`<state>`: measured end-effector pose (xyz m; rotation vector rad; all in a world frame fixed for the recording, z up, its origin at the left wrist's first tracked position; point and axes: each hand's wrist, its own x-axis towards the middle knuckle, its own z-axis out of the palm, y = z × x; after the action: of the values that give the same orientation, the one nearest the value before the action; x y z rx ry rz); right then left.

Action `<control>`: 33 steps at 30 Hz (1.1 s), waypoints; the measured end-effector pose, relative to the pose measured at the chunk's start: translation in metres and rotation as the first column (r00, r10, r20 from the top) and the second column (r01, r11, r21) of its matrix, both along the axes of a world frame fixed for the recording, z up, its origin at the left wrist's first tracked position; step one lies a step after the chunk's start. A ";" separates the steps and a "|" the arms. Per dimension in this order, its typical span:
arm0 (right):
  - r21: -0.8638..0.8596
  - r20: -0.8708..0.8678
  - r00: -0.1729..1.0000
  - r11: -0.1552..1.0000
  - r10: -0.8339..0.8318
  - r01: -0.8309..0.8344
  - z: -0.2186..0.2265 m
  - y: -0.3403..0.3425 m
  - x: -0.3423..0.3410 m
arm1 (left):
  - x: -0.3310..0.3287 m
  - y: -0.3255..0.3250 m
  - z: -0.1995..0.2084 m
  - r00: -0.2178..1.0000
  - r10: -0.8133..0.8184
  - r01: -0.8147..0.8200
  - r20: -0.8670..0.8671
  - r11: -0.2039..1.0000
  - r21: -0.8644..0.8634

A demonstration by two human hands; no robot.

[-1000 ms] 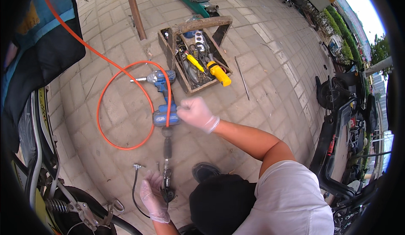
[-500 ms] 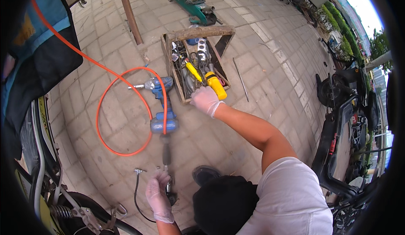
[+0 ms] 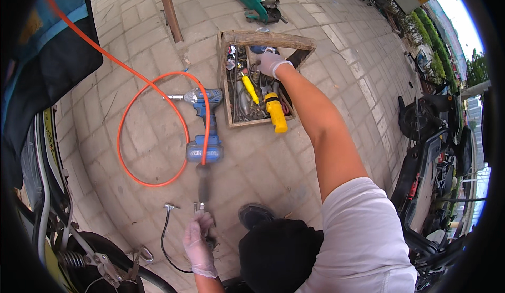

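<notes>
My right hand (image 3: pixel 270 64), in a clear plastic glove, reaches into the far part of a wooden toolbox (image 3: pixel 268 39), below its handle bar. Its fingertips are hidden among the tools. Nearer in the box lie a yellow-handled tool (image 3: pixel 250 89) and a yellow device with a black end (image 3: pixel 275 112), which leans over the near edge. My gloved left hand (image 3: pixel 199 240) is closed around a tyre inflator whose body is mostly hidden by the fingers. A grey grip (image 3: pixel 203 185) joins it to an orange air hose (image 3: pixel 158 184). A short black hose (image 3: pixel 164 235) ends in a metal chuck.
A blue cordless impact wrench (image 3: pixel 205 148) lies on the paving left of the toolbox, crossed by the orange hose. Beyond stands a green floor jack (image 3: pixel 255 1). A vehicle wheel (image 3: pixel 100 256) is at lower left; a parked scooter (image 3: pixel 421 172) stands right.
My right hand has moved away from the toolbox's near edge to its far part. My left hand keeps its hold on the inflator. The view has shifted slightly.
</notes>
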<state>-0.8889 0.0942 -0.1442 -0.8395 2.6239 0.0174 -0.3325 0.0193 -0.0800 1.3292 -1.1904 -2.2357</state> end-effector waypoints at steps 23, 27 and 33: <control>-0.429 -0.172 0.772 0.752 -0.612 0.501 0.026 0.118 0.174 | 0.007 -0.012 0.004 1.000 0.009 -0.009 -0.028 1.000 -0.001; -0.560 -0.445 0.732 0.798 -0.516 0.222 0.055 0.106 0.180 | 0.018 -0.015 0.005 0.999 0.052 -0.052 0.006 0.999 0.000; -0.436 -0.190 0.932 0.877 -0.308 0.201 0.057 0.039 0.100 | 0.020 -0.010 -0.002 0.998 0.065 -0.065 -0.005 0.998 -0.005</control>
<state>-0.7891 0.1328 -0.0871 -0.6361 3.0199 -0.5548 -0.3123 0.0092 -0.0816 1.3405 -1.1338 -2.1883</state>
